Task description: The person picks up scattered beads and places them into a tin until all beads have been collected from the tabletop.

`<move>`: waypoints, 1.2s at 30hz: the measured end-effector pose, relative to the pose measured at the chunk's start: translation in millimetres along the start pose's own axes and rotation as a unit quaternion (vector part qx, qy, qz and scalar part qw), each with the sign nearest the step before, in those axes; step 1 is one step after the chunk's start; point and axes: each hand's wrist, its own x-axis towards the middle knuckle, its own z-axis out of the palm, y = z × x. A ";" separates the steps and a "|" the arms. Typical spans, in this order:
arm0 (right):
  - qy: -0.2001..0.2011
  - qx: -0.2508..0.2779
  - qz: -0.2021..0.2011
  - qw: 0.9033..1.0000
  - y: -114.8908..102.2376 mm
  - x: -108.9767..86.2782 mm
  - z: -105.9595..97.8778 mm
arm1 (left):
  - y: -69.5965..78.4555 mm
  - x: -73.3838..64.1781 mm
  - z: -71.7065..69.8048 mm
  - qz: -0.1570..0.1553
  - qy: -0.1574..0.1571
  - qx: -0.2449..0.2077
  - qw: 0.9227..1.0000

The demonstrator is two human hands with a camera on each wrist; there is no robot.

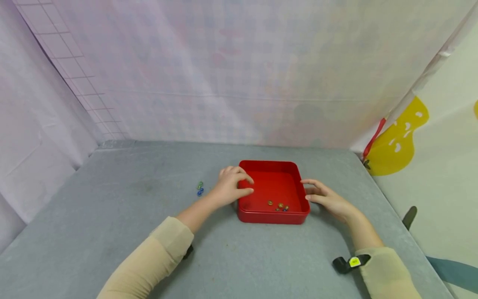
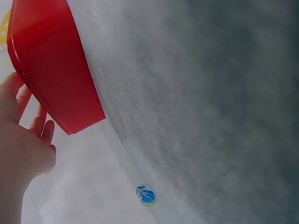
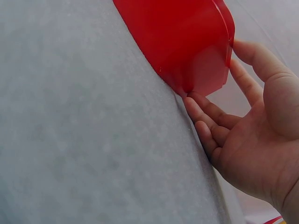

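Note:
A square red tray with low walls sits on the grey table, holding several small glass marbles near its front wall. My left hand is at the tray's left rim, thumb and forefinger reaching over the inside with a gap between them. On the other side, my right hand has its fingers spread against the tray's right wall. Its thumb and fingertips meet the red side in the right wrist view. Left of the tray lies a small group of green and blue marbles.
The grey table runs back to a pale patterned curtain. On the right hangs a white cloth with a yellow printed shape. A black wrist strap with a yellow label is on the right wrist.

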 end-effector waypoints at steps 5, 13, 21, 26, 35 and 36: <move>0.002 0.001 0.003 1.000 -0.4 -0.6 -0.1 | -3.4 -0.7 -4.4 -0.010 0.011 -0.017 1.000; 0.001 0.003 -0.001 1.000 -0.9 -1.3 -1.1 | -4.6 -2.3 -9.4 -0.015 0.021 -0.021 0.999; 0.001 0.004 -0.001 1.000 1.0 -0.1 -1.5 | -6.0 -4.5 -10.9 -0.016 0.029 -0.026 0.999; 0.005 0.003 0.002 1.000 3.5 1.4 -1.3 | -7.9 -7.0 -13.5 -0.014 0.036 -0.023 0.999; 0.007 0.004 0.008 1.000 3.7 1.7 -1.6 | -13.1 -13.4 -18.9 -0.007 0.043 -0.024 0.999; 0.007 0.004 0.008 1.000 3.7 1.7 -1.6 | -14.4 -14.2 -19.5 -0.005 0.045 -0.025 0.999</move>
